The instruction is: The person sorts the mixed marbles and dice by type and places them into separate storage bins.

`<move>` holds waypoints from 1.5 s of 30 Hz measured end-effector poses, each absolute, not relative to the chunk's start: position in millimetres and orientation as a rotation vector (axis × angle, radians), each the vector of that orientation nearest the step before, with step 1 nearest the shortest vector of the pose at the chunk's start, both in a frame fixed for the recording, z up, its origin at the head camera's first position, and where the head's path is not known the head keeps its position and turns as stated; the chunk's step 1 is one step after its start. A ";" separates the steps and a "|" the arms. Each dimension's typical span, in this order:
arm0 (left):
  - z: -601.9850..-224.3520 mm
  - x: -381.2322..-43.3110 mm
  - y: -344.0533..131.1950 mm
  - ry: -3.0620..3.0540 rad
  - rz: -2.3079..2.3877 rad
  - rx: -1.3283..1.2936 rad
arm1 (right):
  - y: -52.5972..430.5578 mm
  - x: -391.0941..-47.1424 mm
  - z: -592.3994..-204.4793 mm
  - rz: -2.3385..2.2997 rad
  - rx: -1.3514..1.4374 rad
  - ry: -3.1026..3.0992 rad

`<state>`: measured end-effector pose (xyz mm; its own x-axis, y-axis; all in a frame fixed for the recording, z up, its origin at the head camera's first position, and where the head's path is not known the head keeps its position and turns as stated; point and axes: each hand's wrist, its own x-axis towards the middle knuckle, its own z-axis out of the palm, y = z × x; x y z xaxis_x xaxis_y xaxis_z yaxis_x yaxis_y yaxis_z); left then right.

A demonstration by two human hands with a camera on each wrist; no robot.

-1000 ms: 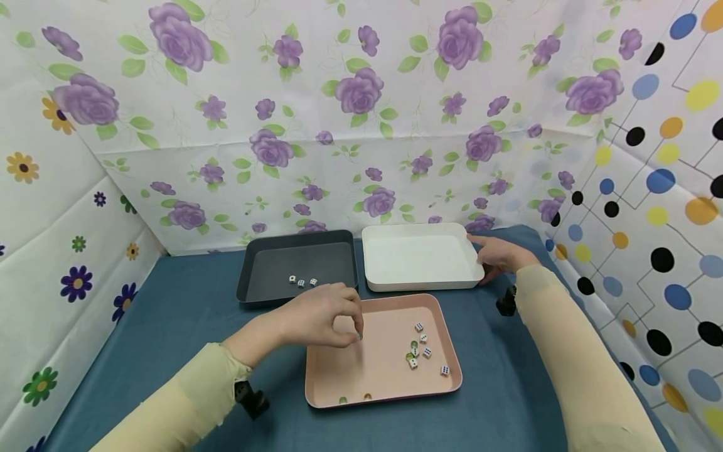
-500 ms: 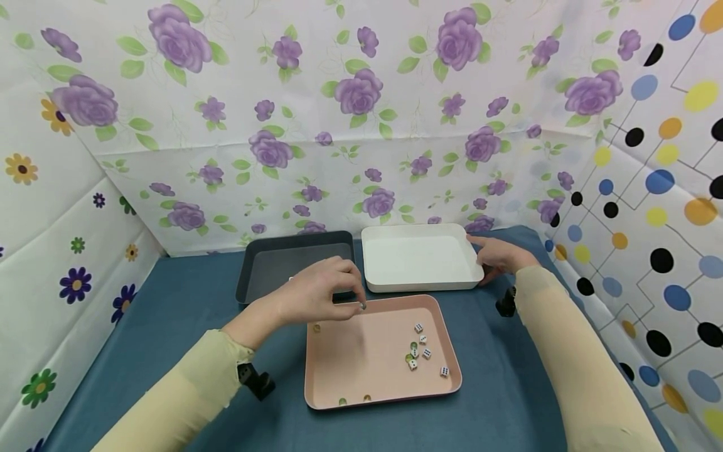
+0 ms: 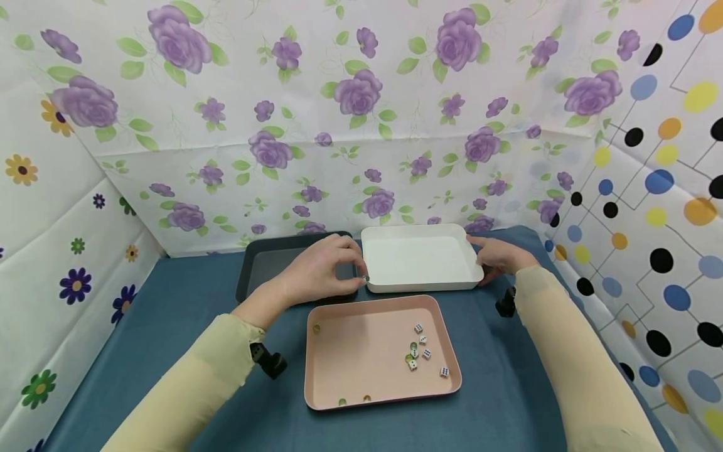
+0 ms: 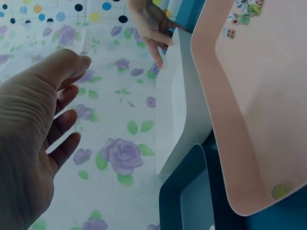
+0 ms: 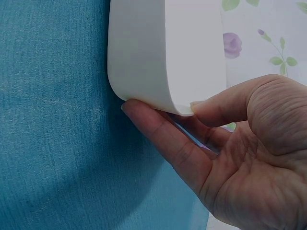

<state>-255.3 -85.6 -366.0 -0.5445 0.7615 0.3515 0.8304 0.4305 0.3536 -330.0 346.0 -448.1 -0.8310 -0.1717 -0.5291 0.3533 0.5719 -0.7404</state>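
My left hand (image 3: 322, 267) is over the right part of the dark grey tray (image 3: 254, 267), close to the left edge of the white tray (image 3: 420, 257). Between its thumb and fingertips it pinches a small glass marble (image 3: 366, 278), mostly covered; the left wrist view does not show the marble. At the white tray's right end, my right hand (image 3: 503, 256) grips the edge, thumb on the rim (image 5: 192, 112) and fingers against the outer wall. In front lies the pink tray (image 3: 361, 351), holding several white dice (image 3: 427, 353) and glass marbles (image 3: 342, 402).
A blue cloth (image 3: 186, 301) covers the table under the trays. Flowered sheeting (image 3: 361, 144) stands behind, and dotted sheeting (image 3: 661, 251) rises on the right. Another marble (image 3: 317, 328) lies in the pink tray's back left corner. My left hand hides the dark tray's middle.
My left hand has moved up and away from the pink tray, carrying the marble to the white tray's left edge. My right hand has stayed on the white tray.
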 end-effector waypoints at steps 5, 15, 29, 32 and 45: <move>-366.0 -264.6 -80.7 -2.506 -0.754 -1.354 | 345.4 -330.0 -448.5 -1.224 0.148 2.240; -364.1 -275.0 -73.5 -2.430 -0.575 -1.255 | 346.5 -329.4 -447.4 -1.232 0.145 2.246; -368.9 -289.8 -66.4 -2.212 -0.367 -1.292 | 344.9 -328.7 -445.4 -1.223 0.148 2.253; -370.1 -293.7 -65.1 -2.210 -0.334 -1.296 | 345.0 -328.9 -445.4 -1.218 0.151 2.255; -389.4 -305.4 -52.0 -2.485 -0.241 -1.247 | 345.6 -329.9 -446.6 -1.215 0.153 2.255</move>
<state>-305.4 -52.0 -389.4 -0.5523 0.7417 0.3807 0.8011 0.5986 -0.0040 -329.9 345.6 -446.6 -0.8324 -0.1612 -0.5303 0.3543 0.5810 -0.7327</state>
